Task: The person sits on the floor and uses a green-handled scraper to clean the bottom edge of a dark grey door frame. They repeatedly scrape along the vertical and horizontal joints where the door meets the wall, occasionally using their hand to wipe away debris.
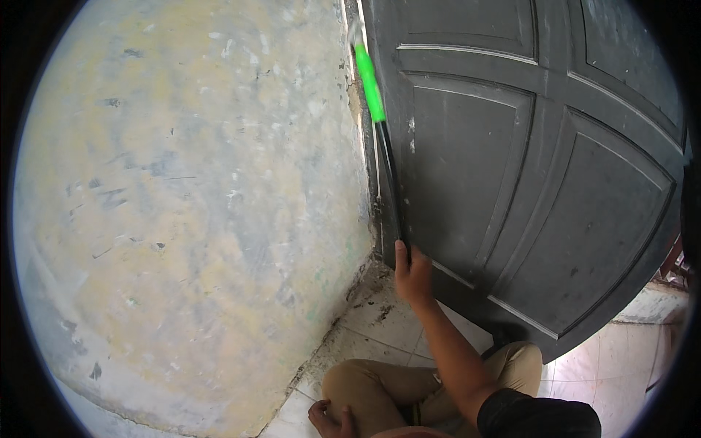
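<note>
My right hand (414, 274) grips the black shaft of a long-handled tool (391, 175), with the thumb laid along it. Toward the far end the tool has a bright green sleeve (371, 82) and a thin, blurred pale tip; its exact kind cannot be told. The tip lies at the narrow gap between the worn wall and the door frame (378, 186), beside the grey panelled door (465, 164). At the lower edge, my left hand (331, 420) rests by my bent knee, fingers slightly apart, holding nothing visible.
A patchy plastered wall (191, 191) fills the left side. Dirt and debris (383, 290) lie on the white floor tiles (378, 334) at the corner. My crossed legs in tan trousers (378, 383) are just below. At the right, brighter tiles (597, 361) show beyond the door's lower edge.
</note>
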Demonstrator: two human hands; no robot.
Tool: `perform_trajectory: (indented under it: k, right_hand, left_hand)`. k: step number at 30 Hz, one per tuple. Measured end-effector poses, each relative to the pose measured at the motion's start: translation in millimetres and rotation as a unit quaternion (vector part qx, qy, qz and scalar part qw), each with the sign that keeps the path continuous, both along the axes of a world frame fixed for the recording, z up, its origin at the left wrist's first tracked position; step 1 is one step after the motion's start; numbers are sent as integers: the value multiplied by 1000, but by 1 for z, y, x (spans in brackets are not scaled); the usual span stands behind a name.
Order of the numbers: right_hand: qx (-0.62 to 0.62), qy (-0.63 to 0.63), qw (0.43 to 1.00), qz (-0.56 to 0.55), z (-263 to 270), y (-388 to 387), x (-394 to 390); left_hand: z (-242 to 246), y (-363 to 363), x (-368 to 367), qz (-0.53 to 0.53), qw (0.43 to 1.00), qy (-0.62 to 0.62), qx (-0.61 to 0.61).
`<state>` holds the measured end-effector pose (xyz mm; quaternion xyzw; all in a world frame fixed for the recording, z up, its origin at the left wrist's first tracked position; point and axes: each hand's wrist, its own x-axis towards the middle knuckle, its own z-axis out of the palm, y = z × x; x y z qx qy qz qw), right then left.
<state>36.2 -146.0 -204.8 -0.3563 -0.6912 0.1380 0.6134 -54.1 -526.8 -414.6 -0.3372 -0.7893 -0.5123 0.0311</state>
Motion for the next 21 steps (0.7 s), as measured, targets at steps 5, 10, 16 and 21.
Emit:
perform_trajectory:
  k: [5,10,16,21]
  right_hand:
    - [-57,59,996,41,40,0,3]
    - [-25,8,999,-22,6,35,-11]
    - [-24,-2,1000,-20,-11,15,-3]
    - [-4,85,995,44,51,4,5]
  left_hand:
    - [8,1,3,-6,998,-55,-4]
    - [1,2,0,-11,998,-58,-15]
    - [-19,-2,1,3,999,-39,-27]
    - [-1,-6,4,-5,995,-83,-46]
